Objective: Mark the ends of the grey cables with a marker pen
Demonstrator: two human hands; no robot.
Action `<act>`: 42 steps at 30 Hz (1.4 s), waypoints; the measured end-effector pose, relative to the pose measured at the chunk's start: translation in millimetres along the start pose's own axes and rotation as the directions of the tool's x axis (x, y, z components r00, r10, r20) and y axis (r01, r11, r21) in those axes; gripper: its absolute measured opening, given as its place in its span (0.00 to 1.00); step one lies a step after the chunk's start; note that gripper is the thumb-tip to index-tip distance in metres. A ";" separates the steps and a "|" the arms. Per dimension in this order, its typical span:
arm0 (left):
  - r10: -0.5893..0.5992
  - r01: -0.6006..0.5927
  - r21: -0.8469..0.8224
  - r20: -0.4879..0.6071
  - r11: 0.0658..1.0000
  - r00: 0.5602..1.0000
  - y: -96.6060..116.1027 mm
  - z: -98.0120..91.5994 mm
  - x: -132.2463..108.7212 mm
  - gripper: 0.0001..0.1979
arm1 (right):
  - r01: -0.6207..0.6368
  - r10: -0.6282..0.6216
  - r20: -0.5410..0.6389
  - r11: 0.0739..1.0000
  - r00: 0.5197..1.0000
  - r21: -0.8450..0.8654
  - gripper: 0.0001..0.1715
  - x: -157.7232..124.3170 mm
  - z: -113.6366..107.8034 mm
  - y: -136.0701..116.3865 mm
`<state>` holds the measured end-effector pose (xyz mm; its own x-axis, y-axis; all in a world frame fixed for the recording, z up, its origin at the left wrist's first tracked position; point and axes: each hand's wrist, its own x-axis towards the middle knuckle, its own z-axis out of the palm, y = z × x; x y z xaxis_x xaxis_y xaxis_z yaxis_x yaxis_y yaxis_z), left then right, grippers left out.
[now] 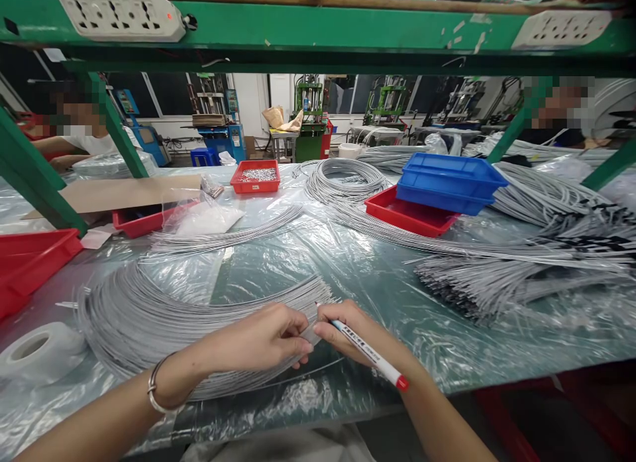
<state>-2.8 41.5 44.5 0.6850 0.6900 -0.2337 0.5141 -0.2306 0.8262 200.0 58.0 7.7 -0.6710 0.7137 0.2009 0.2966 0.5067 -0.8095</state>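
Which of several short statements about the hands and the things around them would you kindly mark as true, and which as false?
1. The left hand touches a curved bundle of gray wires near its ends. True.
2. The right hand is empty. False: it holds a white pen with a red end.
3. A bracelet is worn on the left wrist. True.
4. The clear roll lies at the right edge of the picture. False: it lies near the left edge.
5. Blue trays are stacked partly over a red tray. True.
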 end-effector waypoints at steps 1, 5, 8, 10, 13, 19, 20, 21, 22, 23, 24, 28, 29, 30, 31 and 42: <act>-0.003 0.003 0.014 -0.006 1.000 1.000 -0.4 0.0 -0.2 0.13 | 0.001 -0.001 0.000 1.000 1.000 -0.006 0.30 0.3 -0.3 0.0; -0.015 0.020 0.088 -0.052 0.996 0.999 -3.6 -1.2 0.4 0.17 | -0.012 0.012 0.001 1.000 1.000 -0.023 0.30 1.0 -2.4 -1.4; -0.013 0.019 0.093 -0.062 0.995 0.998 -5.2 -2.5 1.9 0.19 | -0.018 0.018 0.020 1.000 1.000 -0.009 0.30 0.2 -4.5 -2.4; -0.005 0.011 0.088 -0.067 0.996 0.998 -5.0 -3.0 2.5 0.19 | -0.009 0.009 0.020 1.000 1.000 -0.015 0.29 -0.4 -5.7 -2.5; 0.015 -0.008 0.101 -0.069 0.995 0.997 -4.4 -3.3 2.3 0.18 | 0.022 -0.021 0.022 0.997 1.000 -0.068 0.26 0.1 -6.8 -2.5; 0.034 -0.034 0.005 -0.022 0.999 0.999 -9.5 -2.3 3.9 0.16 | 0.081 -0.080 0.022 0.993 0.997 -0.089 0.24 5.5 -5.2 -0.7; 0.025 -0.026 -0.032 -0.028 0.999 0.999 -10.7 -1.5 4.9 0.15 | 0.085 -0.084 0.014 0.993 0.996 -0.079 0.24 6.4 -4.7 -0.5; 0.016 -0.019 -0.074 -0.036 0.997 0.999 -11.8 -0.6 6.0 0.14 | 0.087 -0.087 0.008 0.993 0.996 -0.074 0.24 7.2 -4.2 -0.7; 0.010 -0.015 -0.112 -0.045 0.994 0.999 -12.7 0.5 7.2 0.13 | 0.089 -0.089 0.003 0.994 0.996 -0.071 0.24 7.9 -3.8 -1.0; 0.009 -0.017 -0.146 -0.055 0.989 0.998 -13.5 1.4 8.3 0.12 | 0.088 -0.088 -0.004 0.993 0.996 -0.075 0.24 8.5 -3.3 -1.5; 0.012 -0.024 -0.173 -0.066 0.985 0.998 -14.1 2.0 9.3 0.11 | 0.084 -0.086 -0.012 0.993 0.996 -0.083 0.24 8.9 -2.9 -1.9; 0.029 -0.044 -0.217 -0.074 0.975 0.997 -15.3 -1.3 11.1 0.13 | 0.049 -0.061 -0.079 0.989 0.995 -0.142 0.26 7.6 -1.0 -0.1; 0.032 -0.047 -0.229 -0.068 0.972 0.997 -15.2 -3.7 10.9 0.13 | 0.044 -0.060 -0.121 0.990 0.991 -0.136 0.24 6.3 -0.2 1.6; 0.036 -0.050 -0.241 -0.061 0.969 0.997 -15.0 -6.6 10.4 0.13 | 0.044 -0.064 -0.179 0.992 0.982 -0.117 0.22 4.4 0.8 3.6; 0.043 -0.056 -0.256 -0.055 0.965 0.998 -14.6 -9.6 9.7 0.13 | 0.053 -0.076 -0.250 0.994 0.965 -0.098 0.19 2.3 2.2 5.8; 0.070 -0.077 -0.254 -0.039 0.964 0.997 -4.0 -26.6 7.3 0.15 | 0.270 -0.405 -0.475 0.905 0.781 -0.328 0.28 -0.8 34.9 18.0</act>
<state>-13.6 65.7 53.1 0.6987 0.6983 -0.1554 0.3117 -0.1017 0.9447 182.2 49.6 -26.4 -0.3214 0.5821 0.7469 0.3104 0.8099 -0.4977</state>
